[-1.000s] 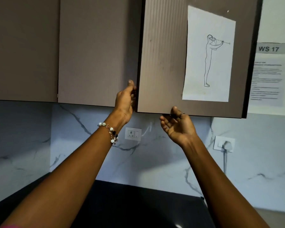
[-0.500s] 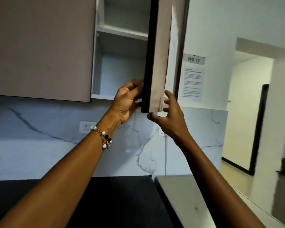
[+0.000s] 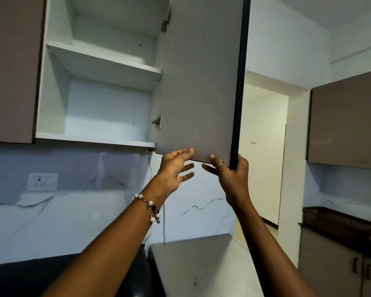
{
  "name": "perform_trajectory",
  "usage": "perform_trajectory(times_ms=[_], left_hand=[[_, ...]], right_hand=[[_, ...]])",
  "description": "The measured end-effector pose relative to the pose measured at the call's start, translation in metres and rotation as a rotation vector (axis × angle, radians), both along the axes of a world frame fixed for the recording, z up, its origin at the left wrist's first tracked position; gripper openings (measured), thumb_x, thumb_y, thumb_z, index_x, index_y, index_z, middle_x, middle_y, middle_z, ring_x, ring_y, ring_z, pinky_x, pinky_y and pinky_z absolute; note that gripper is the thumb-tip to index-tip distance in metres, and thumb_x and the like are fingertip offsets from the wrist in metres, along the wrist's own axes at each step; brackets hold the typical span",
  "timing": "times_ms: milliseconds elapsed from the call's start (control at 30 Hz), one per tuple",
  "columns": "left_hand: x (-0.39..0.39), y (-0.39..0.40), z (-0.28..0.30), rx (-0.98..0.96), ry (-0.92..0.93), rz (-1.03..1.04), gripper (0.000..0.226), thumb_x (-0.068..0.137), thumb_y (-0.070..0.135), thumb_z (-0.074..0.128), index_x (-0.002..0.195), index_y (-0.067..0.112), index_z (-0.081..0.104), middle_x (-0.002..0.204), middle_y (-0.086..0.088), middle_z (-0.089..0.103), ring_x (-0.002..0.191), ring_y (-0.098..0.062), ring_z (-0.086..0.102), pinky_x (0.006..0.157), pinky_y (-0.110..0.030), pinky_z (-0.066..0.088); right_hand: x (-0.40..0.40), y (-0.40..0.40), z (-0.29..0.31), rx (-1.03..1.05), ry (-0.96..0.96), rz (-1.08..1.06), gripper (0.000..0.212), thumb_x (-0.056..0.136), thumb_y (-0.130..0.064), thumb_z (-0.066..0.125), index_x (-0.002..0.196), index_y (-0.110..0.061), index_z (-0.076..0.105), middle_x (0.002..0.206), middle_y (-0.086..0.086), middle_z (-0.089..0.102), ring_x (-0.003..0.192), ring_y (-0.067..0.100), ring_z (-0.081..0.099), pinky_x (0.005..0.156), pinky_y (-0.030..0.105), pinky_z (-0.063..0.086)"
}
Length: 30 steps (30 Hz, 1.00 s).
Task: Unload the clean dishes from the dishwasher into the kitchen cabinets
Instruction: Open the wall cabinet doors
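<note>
We saw the upper cabinet standing open above the marble-patterned backsplash, its white interior bare on the two shelves in view. The cabinet door was swung out to the right on its hinges, showing us a flat taupe inner face and a dark edge strip down its free side.

Our right hand gripped the lower outer corner of that door, fingers curled round the dark edge and the thumb, with a ring on a finger, pressed against the bottom edge. Our left hand was spread wide with relaxed fingers just under the door's bottom edge, the topmost fingertip touching it or nearly so; we could not tell which. A pearl bracelet hung at the left wrist.

Below lay a black countertop and a grey surface beside it. A wall socket sat on the backsplash, and a brown basket rested on the far counter at the right.
</note>
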<state>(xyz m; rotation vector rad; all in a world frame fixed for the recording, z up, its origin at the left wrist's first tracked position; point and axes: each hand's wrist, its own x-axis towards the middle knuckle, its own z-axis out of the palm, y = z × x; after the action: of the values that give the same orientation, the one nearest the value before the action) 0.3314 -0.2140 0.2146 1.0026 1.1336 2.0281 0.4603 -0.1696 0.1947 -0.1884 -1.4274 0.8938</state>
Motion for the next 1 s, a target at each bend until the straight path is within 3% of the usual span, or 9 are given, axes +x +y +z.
perform_trajectory(times_ms=[200,300,367,467,533,667,733,867,1000], left_hand=[[0.033,0.054,-0.003,0.09,-0.223,0.017,0.04,0.084,0.013,0.069,0.121,0.009,0.056,0.093,-0.004,0.063,0.085,-0.027,0.066,0.07,-0.034,0.056],[0.037,0.068,-0.003,0.13,-0.25,0.076,0.045,0.083,0.006,0.069,0.124,0.007,0.052,0.096,-0.008,0.065,0.079,-0.026,0.066,0.07,-0.033,0.055],[0.039,0.074,-0.003,0.152,-0.266,0.118,0.046,0.082,0.002,0.068,0.125,0.005,0.05,0.097,-0.01,0.065,0.075,-0.025,0.066,0.069,-0.031,0.055],[0.039,0.075,-0.007,0.159,-0.288,0.137,0.045,0.083,0.001,0.067,0.124,0.005,0.049,0.089,-0.008,0.065,0.073,-0.024,0.066,0.068,-0.03,0.055],[0.038,0.072,-0.011,0.121,-0.268,0.157,0.043,0.083,0.001,0.067,0.122,0.007,0.052,0.093,-0.009,0.066,0.074,-0.024,0.067,0.067,-0.03,0.055],[0.036,0.059,-0.028,-0.041,-0.133,0.155,0.028,0.086,0.006,0.065,0.113,0.011,0.061,0.099,-0.007,0.068,0.078,-0.022,0.069,0.068,-0.03,0.055],[0.038,0.052,-0.036,-0.132,-0.059,0.133,0.019,0.087,0.01,0.063,0.107,0.011,0.066,0.099,-0.007,0.069,0.078,-0.022,0.069,0.071,-0.031,0.055],[0.041,0.044,-0.051,-0.201,0.06,0.122,0.015,0.089,0.015,0.061,0.102,0.012,0.068,0.098,-0.007,0.07,0.08,-0.022,0.07,0.07,-0.03,0.056],[0.057,0.035,-0.091,-0.269,0.113,0.038,0.014,0.089,0.017,0.061,0.1,0.014,0.067,0.087,-0.003,0.069,0.074,-0.021,0.068,0.073,-0.031,0.054]], right_hand=[[0.032,0.059,-0.001,-0.077,-0.03,0.11,0.036,0.085,-0.01,0.068,0.118,0.0,0.059,0.113,0.015,0.067,0.1,0.028,0.068,0.088,0.047,0.056],[0.035,0.069,-0.002,-0.054,-0.056,0.101,0.042,0.078,-0.026,0.073,0.116,-0.011,0.061,0.113,0.009,0.068,0.103,0.025,0.067,0.09,0.047,0.054],[0.034,0.07,-0.003,-0.013,-0.069,0.097,0.031,0.078,-0.027,0.072,0.107,-0.021,0.065,0.108,0.004,0.07,0.103,0.023,0.067,0.092,0.046,0.054],[0.029,0.069,-0.005,-0.055,-0.064,0.09,0.04,0.076,-0.034,0.073,0.111,-0.019,0.062,0.111,0.005,0.067,0.106,0.025,0.064,0.093,0.048,0.053],[0.028,0.069,-0.005,-0.082,-0.065,0.079,0.042,0.075,-0.036,0.073,0.112,-0.017,0.062,0.11,0.004,0.068,0.105,0.025,0.065,0.092,0.048,0.054],[0.032,0.064,-0.01,-0.02,-0.148,0.03,0.021,0.084,-0.027,0.069,0.104,-0.021,0.065,0.102,0.002,0.071,0.096,0.023,0.068,0.087,0.046,0.056],[0.038,0.059,-0.017,-0.007,-0.195,0.039,0.022,0.088,-0.017,0.062,0.109,-0.01,0.066,0.104,0.008,0.072,0.094,0.024,0.07,0.085,0.045,0.057],[0.059,0.048,-0.042,-0.045,-0.307,0.033,0.025,0.094,-0.007,0.052,0.116,-0.004,0.064,0.098,0.012,0.073,0.082,0.023,0.072,0.07,0.035,0.06],[0.086,0.044,-0.09,-0.147,-0.4,-0.01,0.017,0.094,-0.008,0.054,0.104,-0.006,0.067,0.083,0.013,0.073,0.065,0.022,0.067,0.058,0.029,0.053]])
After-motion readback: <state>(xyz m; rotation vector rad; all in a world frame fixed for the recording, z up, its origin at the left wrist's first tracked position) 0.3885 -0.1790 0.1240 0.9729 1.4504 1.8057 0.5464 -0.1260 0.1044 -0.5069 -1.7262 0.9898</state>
